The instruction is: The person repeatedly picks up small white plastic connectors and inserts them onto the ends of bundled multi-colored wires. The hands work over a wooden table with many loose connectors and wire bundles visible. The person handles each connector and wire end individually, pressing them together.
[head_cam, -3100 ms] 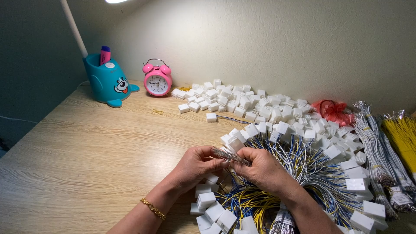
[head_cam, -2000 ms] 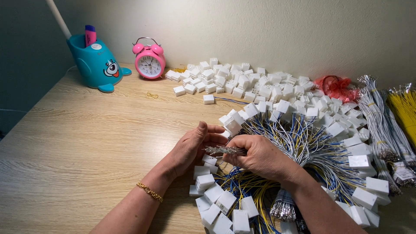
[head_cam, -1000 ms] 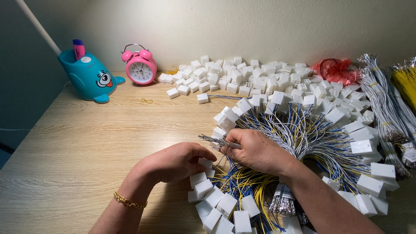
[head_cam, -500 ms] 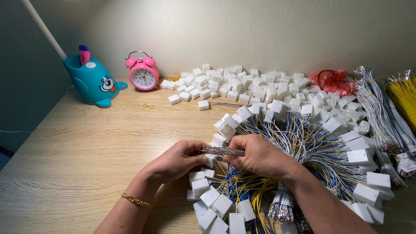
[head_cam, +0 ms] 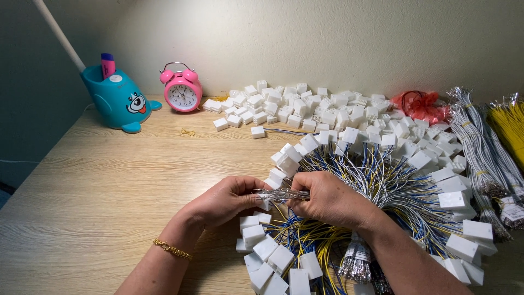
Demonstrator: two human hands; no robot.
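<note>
My left hand (head_cam: pixel 224 199) and my right hand (head_cam: pixel 327 198) meet over the wooden desk (head_cam: pixel 109 175), both pinching a thin bunch of wires with silvery metal tips (head_cam: pixel 281 194) held level between them. Just under my left fingers sits a small white plastic connector (head_cam: pixel 265 205); whether I grip it I cannot tell. Below and around my hands lies a fan of finished harnesses (head_cam: pixel 382 186): blue, yellow and white wires ending in white connectors. A gold bracelet (head_cam: pixel 172 249) is on my left wrist.
A heap of loose white connectors (head_cam: pixel 305 106) lies by the wall. At the right are bundles of white wires (head_cam: pixel 480 147), yellow wires (head_cam: pixel 510 123) and a red bag (head_cam: pixel 420 105). A pink alarm clock (head_cam: pixel 182 93) and a teal pen-holder lamp base (head_cam: pixel 115 101) stand back left.
My left hand reached down to the connectors near the desk's front a second ago, then came back up to meet my right hand at the wire tips. The view shifted slightly.
</note>
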